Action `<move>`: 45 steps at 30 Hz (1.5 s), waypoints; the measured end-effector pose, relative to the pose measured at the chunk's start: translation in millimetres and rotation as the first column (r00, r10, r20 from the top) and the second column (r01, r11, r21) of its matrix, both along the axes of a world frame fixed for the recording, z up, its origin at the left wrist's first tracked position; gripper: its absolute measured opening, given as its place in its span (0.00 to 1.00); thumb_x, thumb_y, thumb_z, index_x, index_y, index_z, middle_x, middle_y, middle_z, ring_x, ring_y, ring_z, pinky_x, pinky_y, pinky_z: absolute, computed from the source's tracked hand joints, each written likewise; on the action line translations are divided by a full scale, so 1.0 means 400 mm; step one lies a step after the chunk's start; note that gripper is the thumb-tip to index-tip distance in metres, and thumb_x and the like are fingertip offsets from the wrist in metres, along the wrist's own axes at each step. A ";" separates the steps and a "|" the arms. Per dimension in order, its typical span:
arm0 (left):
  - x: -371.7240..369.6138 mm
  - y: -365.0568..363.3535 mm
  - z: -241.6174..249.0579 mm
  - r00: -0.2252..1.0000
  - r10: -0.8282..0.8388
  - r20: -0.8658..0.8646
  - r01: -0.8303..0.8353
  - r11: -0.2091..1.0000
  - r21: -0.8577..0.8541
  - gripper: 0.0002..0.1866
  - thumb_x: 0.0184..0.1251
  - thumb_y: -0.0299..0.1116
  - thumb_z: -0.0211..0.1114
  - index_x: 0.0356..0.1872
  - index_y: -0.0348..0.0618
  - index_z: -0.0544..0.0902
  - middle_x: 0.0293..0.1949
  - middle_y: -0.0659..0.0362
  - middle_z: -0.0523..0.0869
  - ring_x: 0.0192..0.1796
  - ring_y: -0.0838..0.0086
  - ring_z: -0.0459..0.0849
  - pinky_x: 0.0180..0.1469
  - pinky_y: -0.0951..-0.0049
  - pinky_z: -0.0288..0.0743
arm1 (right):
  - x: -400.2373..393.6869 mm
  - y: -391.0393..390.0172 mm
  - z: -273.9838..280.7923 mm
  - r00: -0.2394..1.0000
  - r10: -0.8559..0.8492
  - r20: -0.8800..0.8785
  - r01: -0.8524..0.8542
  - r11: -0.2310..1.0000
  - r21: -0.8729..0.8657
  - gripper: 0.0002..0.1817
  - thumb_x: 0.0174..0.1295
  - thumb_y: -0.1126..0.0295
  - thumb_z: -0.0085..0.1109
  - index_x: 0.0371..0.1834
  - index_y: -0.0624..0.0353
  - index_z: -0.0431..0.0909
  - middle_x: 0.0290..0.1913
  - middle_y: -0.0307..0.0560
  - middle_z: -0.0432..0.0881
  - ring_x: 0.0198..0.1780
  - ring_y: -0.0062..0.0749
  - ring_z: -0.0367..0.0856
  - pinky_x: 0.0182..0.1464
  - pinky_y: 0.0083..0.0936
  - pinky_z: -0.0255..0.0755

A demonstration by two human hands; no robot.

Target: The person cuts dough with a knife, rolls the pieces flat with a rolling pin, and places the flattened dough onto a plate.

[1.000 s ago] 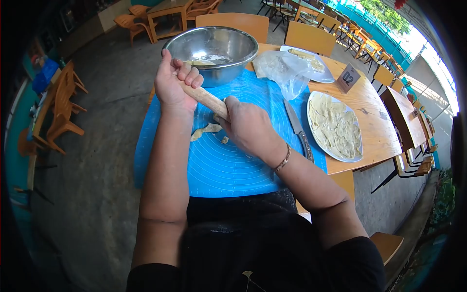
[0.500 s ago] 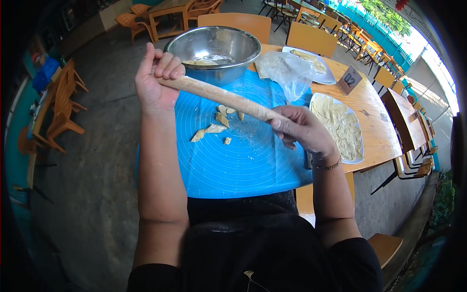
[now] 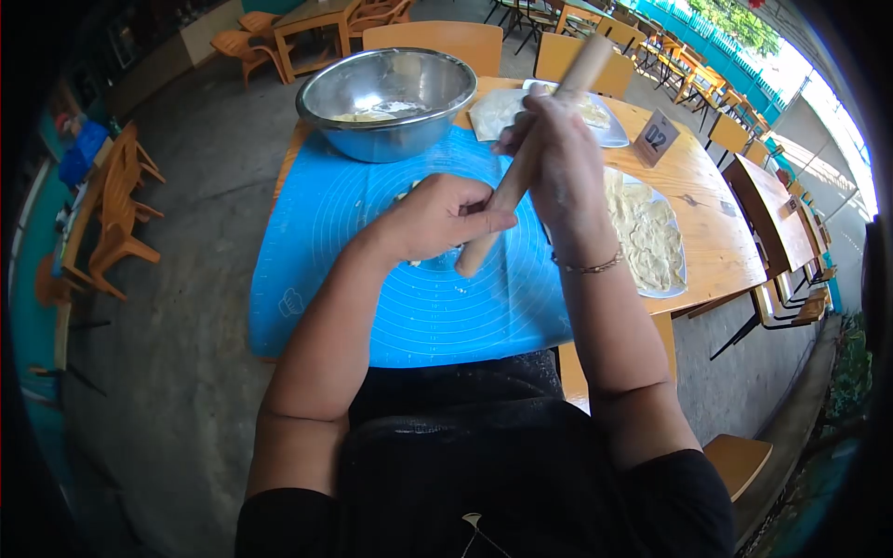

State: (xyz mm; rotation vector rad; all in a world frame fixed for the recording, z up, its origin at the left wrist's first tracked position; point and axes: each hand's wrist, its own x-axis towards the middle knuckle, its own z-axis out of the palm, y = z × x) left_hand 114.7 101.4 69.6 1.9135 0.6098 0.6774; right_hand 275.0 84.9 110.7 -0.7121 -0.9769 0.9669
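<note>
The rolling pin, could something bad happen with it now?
Maybe. The rolling pin slants between the left hand and the right hand; if the grip slips, it might drop onto the blue mat. The right wrist also looks close to the flat dough, so a sideways swing could smudge it.

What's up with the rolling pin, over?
Left hand gripping wooden rolling pin near its lower end, right hand higher up. Pin tilted over blue mat. Metal bowl beyond, not touching pin.
</note>
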 end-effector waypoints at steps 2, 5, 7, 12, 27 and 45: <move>0.003 -0.012 -0.002 0.990 0.044 -0.135 -0.034 0.997 0.072 0.15 0.67 0.39 0.73 0.38 0.35 0.88 0.30 0.59 0.87 0.31 0.80 0.79 0.36 0.74 0.76 | -0.014 -0.011 -0.017 0.998 0.053 0.022 -0.052 0.997 -0.051 0.19 0.72 0.53 0.59 0.38 0.60 0.73 0.25 0.38 0.72 0.24 0.22 0.72 0.29 0.23 0.72; -0.035 -0.006 0.007 0.991 0.130 -0.042 -0.128 0.991 0.049 0.13 0.68 0.37 0.72 0.40 0.35 0.88 0.33 0.59 0.88 0.34 0.81 0.82 0.38 0.75 0.77 | 0.002 -0.038 -0.011 0.988 0.114 0.100 -0.098 0.984 -0.150 0.23 0.74 0.47 0.55 0.37 0.59 0.72 0.24 0.37 0.71 0.22 0.21 0.70 0.25 0.21 0.70; -0.073 -0.019 0.046 0.936 0.284 -0.205 -0.261 0.956 0.135 0.13 0.68 0.35 0.71 0.43 0.35 0.87 0.35 0.57 0.89 0.35 0.76 0.86 0.39 0.73 0.80 | 0.021 -0.073 0.015 0.962 0.067 0.265 -0.010 0.977 -0.212 0.26 0.76 0.43 0.49 0.45 0.59 0.73 0.24 0.35 0.68 0.22 0.19 0.67 0.23 0.18 0.63; -0.103 -0.087 0.024 0.696 0.413 -0.587 -0.224 0.902 0.370 0.11 0.64 0.31 0.71 0.42 0.33 0.88 0.40 0.50 0.89 0.43 0.64 0.87 0.47 0.66 0.80 | 0.070 -0.104 0.009 0.726 0.156 0.670 0.062 0.955 -0.290 0.25 0.77 0.45 0.49 0.47 0.60 0.76 0.25 0.32 0.69 0.23 0.15 0.68 0.23 0.17 0.64; -0.044 -0.131 -0.082 0.890 0.432 -0.149 -0.424 0.902 0.083 0.08 0.61 0.27 0.73 0.36 0.32 0.87 0.36 0.47 0.89 0.36 0.61 0.89 0.40 0.66 0.81 | 0.124 -0.147 -0.090 0.336 0.117 0.934 0.113 0.980 -0.163 0.16 0.71 0.63 0.58 0.50 0.66 0.76 0.34 0.63 0.80 0.40 0.58 0.80 0.46 0.44 0.72; 0.031 -0.262 -0.199 0.844 0.496 -0.205 -0.111 0.535 0.837 0.16 0.67 0.27 0.62 0.51 0.24 0.82 0.53 0.38 0.83 0.65 0.44 0.77 0.71 0.48 0.67 | 0.095 -0.189 -0.167 0.270 0.002 0.963 0.046 0.999 -0.015 0.12 0.67 0.68 0.58 0.46 0.66 0.77 0.40 0.61 0.78 0.45 0.59 0.78 0.49 0.48 0.73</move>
